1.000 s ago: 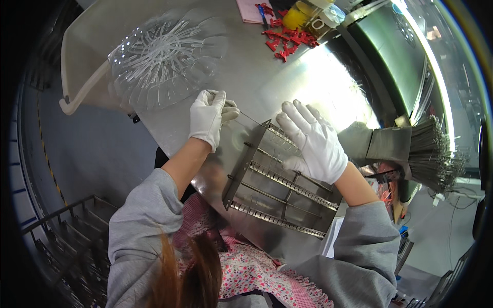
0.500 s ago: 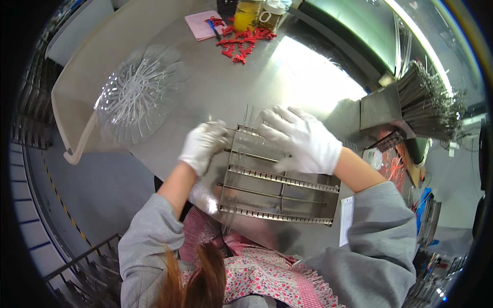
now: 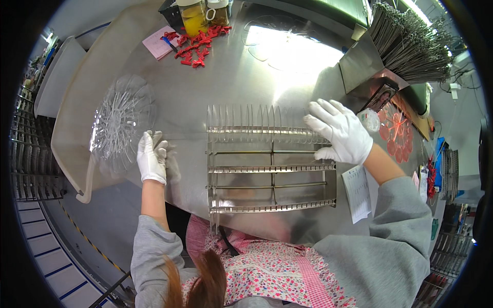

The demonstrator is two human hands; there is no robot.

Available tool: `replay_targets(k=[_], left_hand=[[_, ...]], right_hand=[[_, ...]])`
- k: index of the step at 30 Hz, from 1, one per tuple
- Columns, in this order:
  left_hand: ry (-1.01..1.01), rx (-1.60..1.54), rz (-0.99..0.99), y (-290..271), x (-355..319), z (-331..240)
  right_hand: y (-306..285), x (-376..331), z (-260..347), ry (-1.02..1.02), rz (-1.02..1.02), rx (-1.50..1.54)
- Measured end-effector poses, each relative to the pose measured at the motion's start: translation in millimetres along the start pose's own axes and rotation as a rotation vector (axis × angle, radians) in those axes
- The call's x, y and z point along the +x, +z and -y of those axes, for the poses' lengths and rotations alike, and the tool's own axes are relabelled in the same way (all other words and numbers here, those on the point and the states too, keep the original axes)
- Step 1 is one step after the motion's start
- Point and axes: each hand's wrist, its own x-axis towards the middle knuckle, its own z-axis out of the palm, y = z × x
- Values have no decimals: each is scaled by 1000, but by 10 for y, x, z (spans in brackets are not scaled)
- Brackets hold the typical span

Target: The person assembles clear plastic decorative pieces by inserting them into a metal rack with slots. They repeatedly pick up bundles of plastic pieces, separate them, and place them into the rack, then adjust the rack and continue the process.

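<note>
A metal wire rack [image 3: 271, 169] with rows of upright teeth lies flat on the steel table [image 3: 241, 77] in front of me. My right hand [image 3: 340, 132], in a white glove, rests on the rack's far right corner, fingers spread over the teeth and thumb against a rail. My gloved left hand [image 3: 151, 156] is left of the rack, its fingers closed on a thin clear stick [image 3: 185, 136] that reaches toward the rack's far rail. A heap of clear plastic sticks [image 3: 120, 120] lies just beyond the left hand.
Red clips [image 3: 197, 43], a pink notepad [image 3: 158, 45] and jars of yellow liquid [image 3: 195, 15] sit at the far edge. A bundle of metal rods [image 3: 416, 41] lies at the far right. A printed paper sheet [image 3: 357, 192] lies right of the rack.
The rack has swung from a slant to lie square in front of me. My left hand has left the rack and moved left toward the clear heap. The right hand stays on the rack.
</note>
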Motion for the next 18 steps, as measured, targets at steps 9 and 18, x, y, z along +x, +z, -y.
replay_targets(k=[9,18], left_hand=[[-132,295,151,80,27,195],[20,498,183,203,-57,109]], right_hand=[[331,44,-79,150,-394,-148],[522,250,-223,117,-237,-91]])
